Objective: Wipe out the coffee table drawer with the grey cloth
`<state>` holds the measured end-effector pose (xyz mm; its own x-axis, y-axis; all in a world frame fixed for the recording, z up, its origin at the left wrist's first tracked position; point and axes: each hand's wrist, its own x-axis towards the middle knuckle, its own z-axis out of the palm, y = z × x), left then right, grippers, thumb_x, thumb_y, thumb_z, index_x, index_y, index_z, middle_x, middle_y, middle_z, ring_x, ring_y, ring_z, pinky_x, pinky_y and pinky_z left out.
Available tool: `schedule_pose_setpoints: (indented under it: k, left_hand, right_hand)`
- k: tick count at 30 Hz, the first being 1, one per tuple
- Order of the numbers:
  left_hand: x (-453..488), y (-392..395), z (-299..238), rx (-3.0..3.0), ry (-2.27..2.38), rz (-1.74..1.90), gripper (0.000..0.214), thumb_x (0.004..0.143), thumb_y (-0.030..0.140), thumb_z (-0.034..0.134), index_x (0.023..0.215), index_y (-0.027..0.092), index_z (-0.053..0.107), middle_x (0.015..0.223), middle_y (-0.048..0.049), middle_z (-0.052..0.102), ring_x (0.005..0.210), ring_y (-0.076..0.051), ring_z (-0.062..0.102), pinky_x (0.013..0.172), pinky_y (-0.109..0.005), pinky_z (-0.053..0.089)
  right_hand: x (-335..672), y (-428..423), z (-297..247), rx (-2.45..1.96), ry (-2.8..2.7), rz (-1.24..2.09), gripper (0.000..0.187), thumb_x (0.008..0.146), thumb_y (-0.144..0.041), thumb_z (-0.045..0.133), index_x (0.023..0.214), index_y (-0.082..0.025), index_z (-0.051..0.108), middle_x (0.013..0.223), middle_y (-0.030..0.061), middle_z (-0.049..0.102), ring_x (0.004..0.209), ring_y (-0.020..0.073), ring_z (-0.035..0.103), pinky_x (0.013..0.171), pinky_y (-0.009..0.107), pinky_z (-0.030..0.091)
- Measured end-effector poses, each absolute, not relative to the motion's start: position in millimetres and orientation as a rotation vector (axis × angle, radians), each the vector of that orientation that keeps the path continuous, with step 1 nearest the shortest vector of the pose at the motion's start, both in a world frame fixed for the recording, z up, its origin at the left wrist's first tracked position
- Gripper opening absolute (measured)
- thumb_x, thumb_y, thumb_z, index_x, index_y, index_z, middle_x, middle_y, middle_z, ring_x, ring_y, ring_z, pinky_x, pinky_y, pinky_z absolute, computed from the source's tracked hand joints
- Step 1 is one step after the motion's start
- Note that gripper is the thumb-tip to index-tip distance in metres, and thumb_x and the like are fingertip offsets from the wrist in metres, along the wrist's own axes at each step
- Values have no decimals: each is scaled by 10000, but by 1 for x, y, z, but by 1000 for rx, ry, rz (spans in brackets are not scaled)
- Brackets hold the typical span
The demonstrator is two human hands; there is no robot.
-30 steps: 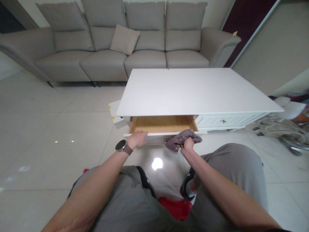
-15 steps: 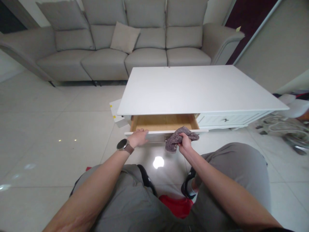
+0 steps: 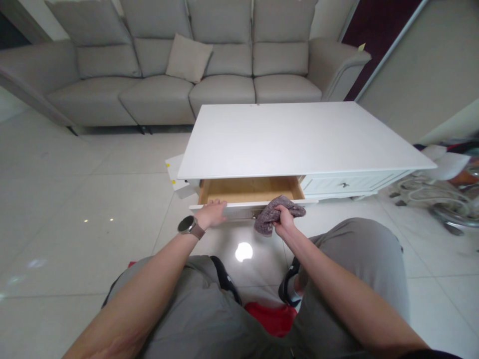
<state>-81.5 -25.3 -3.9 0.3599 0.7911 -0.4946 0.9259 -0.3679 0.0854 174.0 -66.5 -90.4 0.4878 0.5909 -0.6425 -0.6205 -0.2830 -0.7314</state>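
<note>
The left drawer [image 3: 258, 187] of a white coffee table [image 3: 299, 137] is pulled out, showing its bare wooden inside. My left hand [image 3: 211, 213], with a watch on the wrist, grips the left end of the drawer front [image 3: 237, 213], fingers over its top edge. Bunched in my right hand [image 3: 285, 222] is a purple-grey cleaning cloth [image 3: 267, 219]. That cloth lies against the right part of the drawer front and its top edge, beside the small metal knob [image 3: 255, 215].
Beyond the table stands a long grey sofa [image 3: 222, 94] with a cushion [image 3: 189, 57]. A white box [image 3: 182, 190] sits on the floor by the table's left end. A closed drawer [image 3: 346, 184] is on the right; cables [image 3: 430, 192] lie past it. Something red [image 3: 272, 319] is between my feet.
The whole view has shifted slightly to the right. Both hands, the cloth and the drawer keep nearly the same places relative to each other.
</note>
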Motion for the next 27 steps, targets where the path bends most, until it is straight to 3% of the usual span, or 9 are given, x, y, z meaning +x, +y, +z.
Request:
schedule_pose_setpoints:
  k: [7, 15, 27]
  left_hand:
    - [-82, -27, -4, 2284, 1513, -540, 495, 932, 368, 577, 1372, 149, 522, 1405, -202, 554, 1308, -356, 518, 1059, -439, 442]
    - [-83, -29, -5, 2280, 1523, -514, 450, 923, 356, 585, 1327, 166, 529, 1392, -186, 557, 1290, -341, 528, 1057, -432, 446]
    - [-75, -30, 2, 2251, 1546, -546, 456, 924, 354, 571, 1334, 162, 521, 1413, -204, 543, 1307, -368, 508, 1052, -479, 451]
  right_hand:
    - [143, -74, -88, -1421, -27, 1426, 308, 695, -114, 721, 945, -200, 561, 692, -17, 680, 620, 149, 644, 476, 212, 425]
    - [142, -76, -91, -1464, -11, 1410, 336, 677, -89, 711, 966, -200, 581, 720, -20, 694, 591, 138, 628, 438, 211, 379]
    - [148, -80, -100, -1631, 65, 1191, 331, 614, -56, 701, 882, -209, 581, 693, -47, 666, 658, 152, 648, 511, 219, 490]
